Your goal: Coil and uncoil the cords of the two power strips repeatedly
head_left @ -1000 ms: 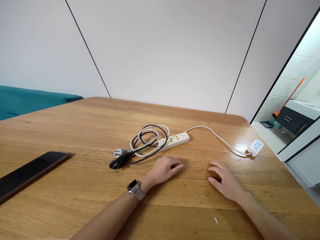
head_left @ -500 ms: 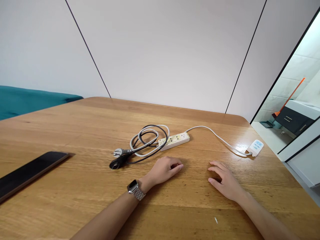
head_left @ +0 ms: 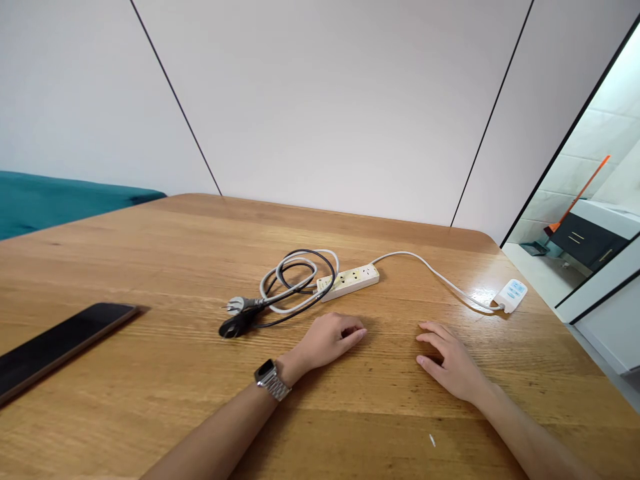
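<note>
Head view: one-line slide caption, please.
Bare left hand and right hand on a brown wooden table, clear of a long white power strip and looped grey and black cables.

Beyond the fingers (head_left: 353, 323), a pale, dark-seamed wall (head_left: 325, 113) backs the wooden table (head_left: 175, 253). I see teal upholstery (head_left: 65, 203) off to their left and, far to their right, bright tiles (head_left: 567, 173) behind a dark cabinet (head_left: 595, 235).

left hand (head_left: 327, 341), right hand (head_left: 453, 365) on table (head_left: 380, 413); power strip (head_left: 353, 280) near left.
</note>
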Motion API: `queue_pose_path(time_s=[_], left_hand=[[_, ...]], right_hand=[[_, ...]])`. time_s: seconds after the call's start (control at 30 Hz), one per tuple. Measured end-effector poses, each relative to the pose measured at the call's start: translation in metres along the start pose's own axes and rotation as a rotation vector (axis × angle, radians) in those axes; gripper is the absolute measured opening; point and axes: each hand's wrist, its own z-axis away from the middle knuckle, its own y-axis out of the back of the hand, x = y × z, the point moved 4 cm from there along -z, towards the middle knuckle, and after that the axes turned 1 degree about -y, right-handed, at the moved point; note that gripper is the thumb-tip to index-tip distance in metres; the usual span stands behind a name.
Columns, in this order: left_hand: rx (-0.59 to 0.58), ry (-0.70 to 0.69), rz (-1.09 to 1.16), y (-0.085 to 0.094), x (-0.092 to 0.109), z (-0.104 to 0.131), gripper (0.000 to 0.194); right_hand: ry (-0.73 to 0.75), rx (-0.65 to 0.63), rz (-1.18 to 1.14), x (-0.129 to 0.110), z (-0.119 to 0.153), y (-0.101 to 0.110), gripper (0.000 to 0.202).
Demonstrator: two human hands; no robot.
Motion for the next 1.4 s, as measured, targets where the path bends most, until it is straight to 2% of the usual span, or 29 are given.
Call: queue_pose_path(time_s=[1.0,1.4], left_hand=[[-0.015,0.012,-0.004,0.0001,-0.0001,0.0011,0.04],[-0.015,0.017,-0.006,0.0,-0.0004,0.0003,0.039]], right_hand=[[-0.017,-0.037,0.019,-0.0007,-0.0009,-0.0009,0.027],[-0.001,-0.013,0.024,-0.0002,0.0,-0.0011,0.026]])
